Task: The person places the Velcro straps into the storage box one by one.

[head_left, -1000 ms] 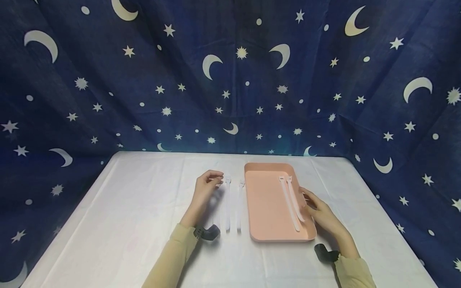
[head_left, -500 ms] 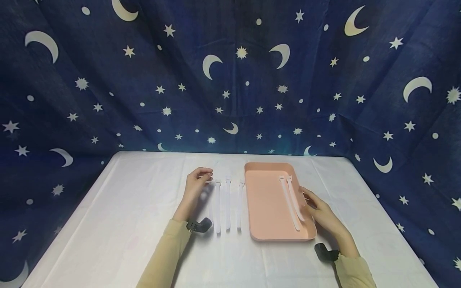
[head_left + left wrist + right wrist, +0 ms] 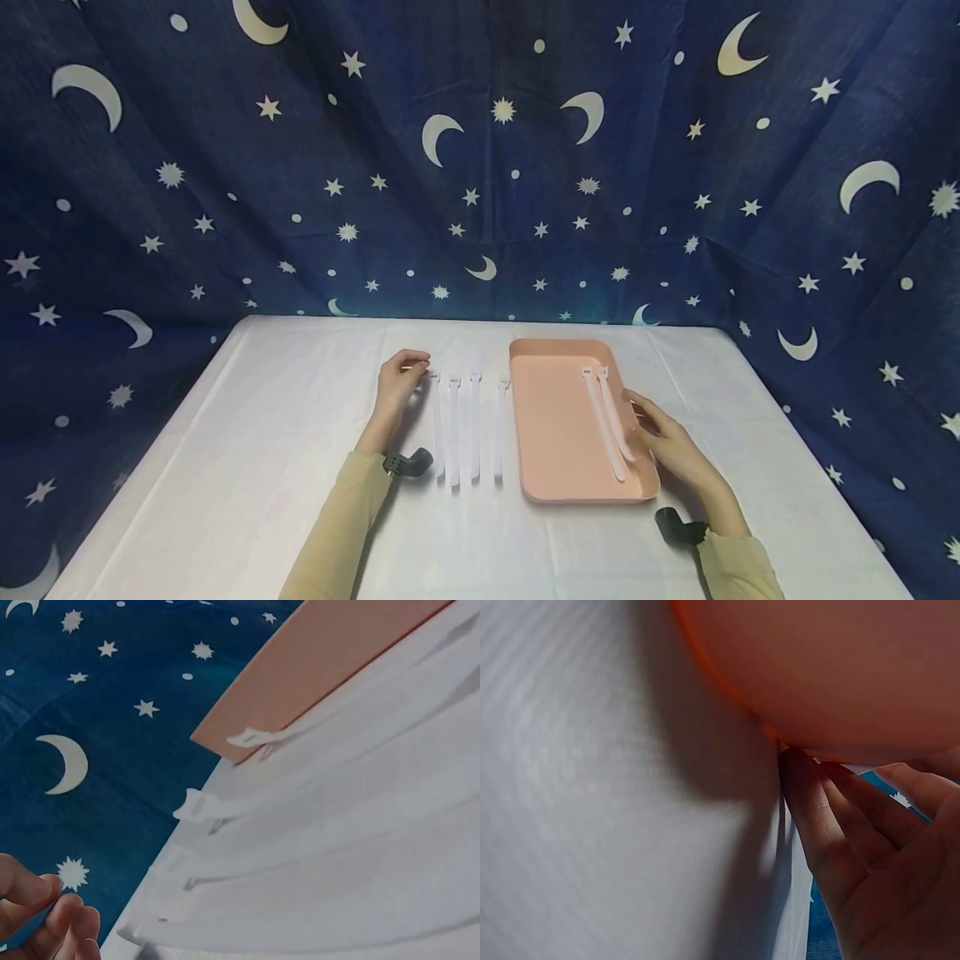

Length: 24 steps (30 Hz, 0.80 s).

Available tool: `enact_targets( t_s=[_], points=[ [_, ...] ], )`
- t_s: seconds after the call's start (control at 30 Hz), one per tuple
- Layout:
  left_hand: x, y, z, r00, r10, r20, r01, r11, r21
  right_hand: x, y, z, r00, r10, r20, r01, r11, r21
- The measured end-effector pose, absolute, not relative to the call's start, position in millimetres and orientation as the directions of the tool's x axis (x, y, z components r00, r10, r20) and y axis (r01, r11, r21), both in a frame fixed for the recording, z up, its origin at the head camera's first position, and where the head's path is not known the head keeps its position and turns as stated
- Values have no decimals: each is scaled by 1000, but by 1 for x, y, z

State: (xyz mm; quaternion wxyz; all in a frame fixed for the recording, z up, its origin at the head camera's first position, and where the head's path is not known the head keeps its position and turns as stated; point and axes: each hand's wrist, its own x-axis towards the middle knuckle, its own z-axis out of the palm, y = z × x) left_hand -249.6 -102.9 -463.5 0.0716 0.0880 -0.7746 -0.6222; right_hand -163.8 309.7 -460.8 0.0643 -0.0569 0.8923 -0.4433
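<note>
Several white cable ties (image 3: 454, 433) lie side by side on the white table, heads pointing away. My left hand (image 3: 397, 385) hovers at the head of the leftmost cable tie (image 3: 129, 934). Its thumb and fingertips come close together, with nothing visible between them in the left wrist view. To the right lies a shallow pink tray (image 3: 551, 429) with two more cable ties (image 3: 603, 425) inside, near its right wall. My right hand (image 3: 671, 446) rests at that wall. In the right wrist view, its fairly straight fingers (image 3: 810, 791) touch the outside of the tray.
A white cloth covers the table (image 3: 285, 467). Behind it hangs a dark blue curtain (image 3: 375, 167) with moons and stars. A black camera mount (image 3: 408, 463) sits on the left wrist and another camera mount (image 3: 678, 527) on the right.
My left hand has moved left across the row, uncovering the two leftmost cable ties. My right hand, the tray and the two cable ties in it have stayed put.
</note>
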Motion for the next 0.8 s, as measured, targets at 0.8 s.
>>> enact_targets(
  t_s=[0.8],
  points=[
    [-251,-109,-476,-983,-180,26,-54,422,905,-165,309,-461,-986,-152,-74,-32,600,-799]
  ],
)
